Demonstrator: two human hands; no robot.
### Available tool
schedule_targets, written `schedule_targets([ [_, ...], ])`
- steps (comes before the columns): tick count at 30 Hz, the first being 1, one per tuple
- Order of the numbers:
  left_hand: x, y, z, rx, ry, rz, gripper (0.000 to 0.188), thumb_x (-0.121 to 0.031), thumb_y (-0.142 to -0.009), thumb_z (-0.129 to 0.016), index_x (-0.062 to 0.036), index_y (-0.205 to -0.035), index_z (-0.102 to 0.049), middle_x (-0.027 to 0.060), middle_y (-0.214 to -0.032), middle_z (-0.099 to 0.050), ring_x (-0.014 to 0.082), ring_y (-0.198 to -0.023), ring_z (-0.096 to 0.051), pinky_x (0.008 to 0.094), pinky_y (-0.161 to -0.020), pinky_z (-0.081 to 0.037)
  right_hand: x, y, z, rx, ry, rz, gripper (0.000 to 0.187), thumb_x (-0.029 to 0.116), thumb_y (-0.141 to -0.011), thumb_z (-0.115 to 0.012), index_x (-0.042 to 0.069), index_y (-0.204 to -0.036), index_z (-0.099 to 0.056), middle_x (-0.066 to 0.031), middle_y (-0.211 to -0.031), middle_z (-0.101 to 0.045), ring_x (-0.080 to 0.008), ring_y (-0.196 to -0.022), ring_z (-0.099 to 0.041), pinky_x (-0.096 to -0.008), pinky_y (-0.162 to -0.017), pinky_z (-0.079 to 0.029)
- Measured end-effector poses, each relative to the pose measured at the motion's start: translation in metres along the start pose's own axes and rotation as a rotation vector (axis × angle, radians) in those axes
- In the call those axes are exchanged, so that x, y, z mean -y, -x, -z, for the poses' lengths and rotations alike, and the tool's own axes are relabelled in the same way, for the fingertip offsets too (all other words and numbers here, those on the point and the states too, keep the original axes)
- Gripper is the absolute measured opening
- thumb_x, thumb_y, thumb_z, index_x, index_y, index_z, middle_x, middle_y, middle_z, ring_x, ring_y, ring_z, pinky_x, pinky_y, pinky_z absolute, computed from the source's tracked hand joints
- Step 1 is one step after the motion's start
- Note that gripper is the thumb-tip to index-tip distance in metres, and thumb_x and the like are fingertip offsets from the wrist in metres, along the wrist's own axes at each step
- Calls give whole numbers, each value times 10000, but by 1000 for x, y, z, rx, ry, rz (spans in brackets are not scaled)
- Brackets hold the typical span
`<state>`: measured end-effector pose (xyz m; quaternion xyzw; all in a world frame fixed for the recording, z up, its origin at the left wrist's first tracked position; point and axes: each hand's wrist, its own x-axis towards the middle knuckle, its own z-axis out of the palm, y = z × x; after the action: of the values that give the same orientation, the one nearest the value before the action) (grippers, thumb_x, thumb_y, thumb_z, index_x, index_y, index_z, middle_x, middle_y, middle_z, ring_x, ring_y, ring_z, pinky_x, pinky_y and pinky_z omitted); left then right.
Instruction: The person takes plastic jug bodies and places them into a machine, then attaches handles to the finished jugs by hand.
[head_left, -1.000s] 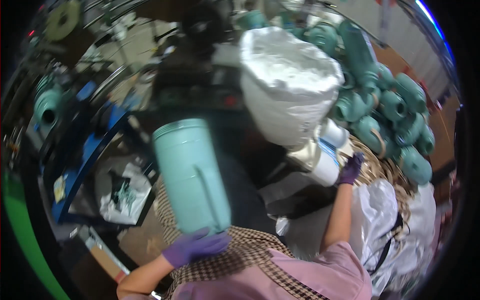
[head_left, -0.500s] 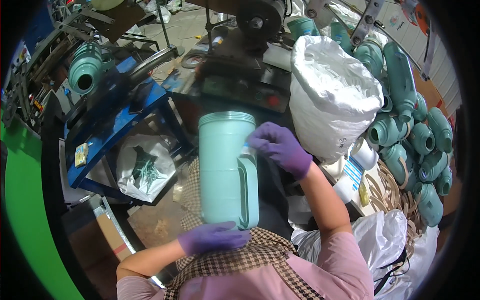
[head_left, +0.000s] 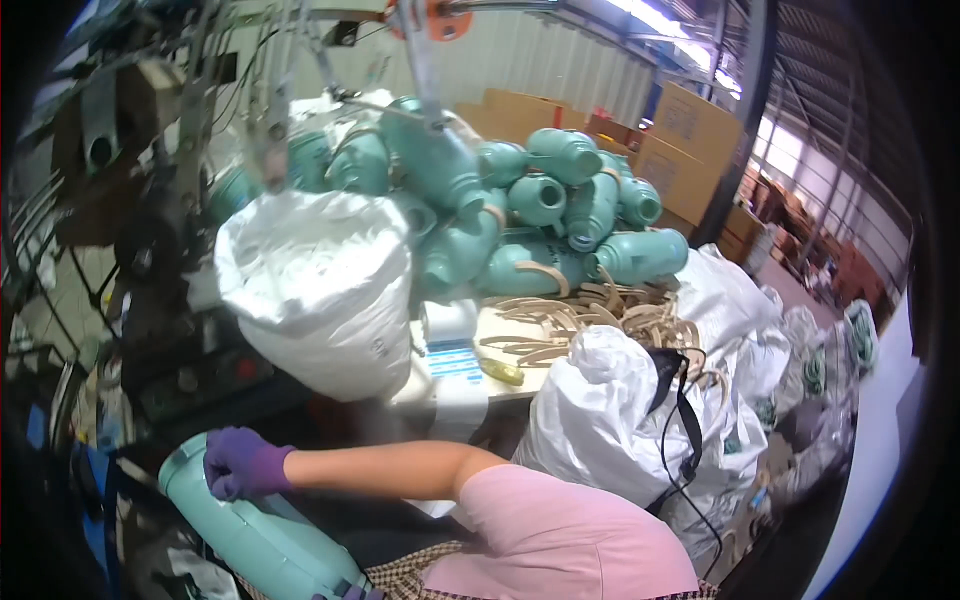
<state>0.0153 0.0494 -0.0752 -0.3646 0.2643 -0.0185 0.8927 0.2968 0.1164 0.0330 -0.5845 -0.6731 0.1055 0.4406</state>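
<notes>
A pale green plastic jug (head_left: 265, 540) lies tilted at the lower left, its rim towards the upper left. My right hand (head_left: 245, 463), in a purple glove, rests against its side close to the rim. The fingers of that hand are curled in, and anything between them is hidden. At the lower edge only a few gloved fingers of my left hand (head_left: 350, 590) show, wrapped at the jug's base; the rest is out of frame.
A white sack (head_left: 330, 330) of translucent pieces stands ahead. Right of it, a blue-striped label strip (head_left: 455, 365) hangs from a white roll (head_left: 450, 320). Beige straps (head_left: 540, 330) lie beside it, with piled green jugs (head_left: 540, 200) behind. A white bag (head_left: 590, 410) stands at right.
The view has swung to the right, so the jug now appears at lower left. My right hand stays at the jug near its rim, with the fingers more curled. My left hand has mostly left view.
</notes>
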Motion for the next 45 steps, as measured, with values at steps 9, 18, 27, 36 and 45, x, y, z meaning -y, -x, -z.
schedule_targets([
  [9, 8, -4, -24, -187, 946, 392, 487, -343, -1046, -352, -133, -1482, -411, 59, -1594, -312, 237, -1475, -249, 497, -1153, -258, -1, 10, 42, 156, -227, -346, 104, 126, -700, -719, 25, -719, -709, -113, -783, -673, -218, -745, -644, -358, -666, -512],
  [18, 11, -5, -11, -289, 1675, 670, 620, -249, -891, -509, -372, -1490, -410, -156, -1603, -299, 98, -1441, -345, 449, -1215, -172, -74, 1, 49, 421, -500, -138, 167, 105, -828, -725, -7, -952, -720, -70, -861, -719, -142, -781, -638, -324, -734, -540],
  [27, 26, 6, -11, -259, 1867, 651, 561, -107, -973, -465, -181, -1513, -333, 2, -1596, -323, 133, -1455, -330, 356, -1166, -340, -7, -9, 53, 461, -493, -320, 69, 49, -924, -667, -19, -919, -659, -1, -865, -666, -68, -807, -579, -246, -751, -493],
  [36, 62, 34, -1, 277, 2324, 1250, 677, -308, -895, -650, -138, -1493, -382, 145, -1579, -295, 296, -1455, -303, 423, -1140, -370, -37, 6, 15, -62, 131, 55, 851, 424, -727, -809, 42, -1412, -480, -215, -1477, -374, -350, -1350, -404, -402, -1130, -326],
  [45, 88, 57, 8, 724, 2121, 3301, 765, -191, -835, -713, -87, -1485, -325, 215, -1445, -437, 400, -1282, -513, 509, -1036, -488, 27, -35, -69, -478, -397, 35, 738, 112, -792, -764, -3, -1437, -425, -145, -1372, -483, -227, -1255, -484, -356, -1071, -392],
])
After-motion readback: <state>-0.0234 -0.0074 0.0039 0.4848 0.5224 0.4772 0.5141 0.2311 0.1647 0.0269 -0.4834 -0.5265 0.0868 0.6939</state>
